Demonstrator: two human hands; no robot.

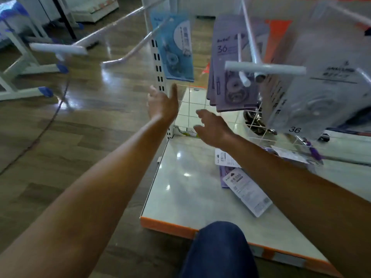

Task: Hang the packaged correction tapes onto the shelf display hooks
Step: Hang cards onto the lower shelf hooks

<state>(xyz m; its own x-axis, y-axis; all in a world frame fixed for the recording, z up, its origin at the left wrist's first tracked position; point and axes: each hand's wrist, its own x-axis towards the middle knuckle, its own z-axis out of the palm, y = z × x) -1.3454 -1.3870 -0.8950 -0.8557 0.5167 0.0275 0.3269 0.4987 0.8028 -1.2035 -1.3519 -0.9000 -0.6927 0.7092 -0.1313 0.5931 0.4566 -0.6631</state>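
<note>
Both arms stretched toward a shop display rack (158, 63), left hand (163, 103) flat-fingered and empty just under a hanging blue pack (174, 49), right hand (212, 127) loosely spread beside it, gripping nothing. Below the right forearm, on the pale base shelf (176, 187): loose packaged correction tapes (249, 193), not yet hung, lying flat, printed back up, long axis slanting from the rack toward the near orange edge, hang-hole end pointing to the rack. Already on the white hooks (265, 70): purple packs (230, 77) and greyish packs (321, 87), long axis vertical, fronts toward the hook tips. Likely light, thin and fairly stiff, card backed with a glossy, perhaps slick, plastic blister; best pinched at the top margin beside the hole, leaving the hole free for the hook tip.
</note>
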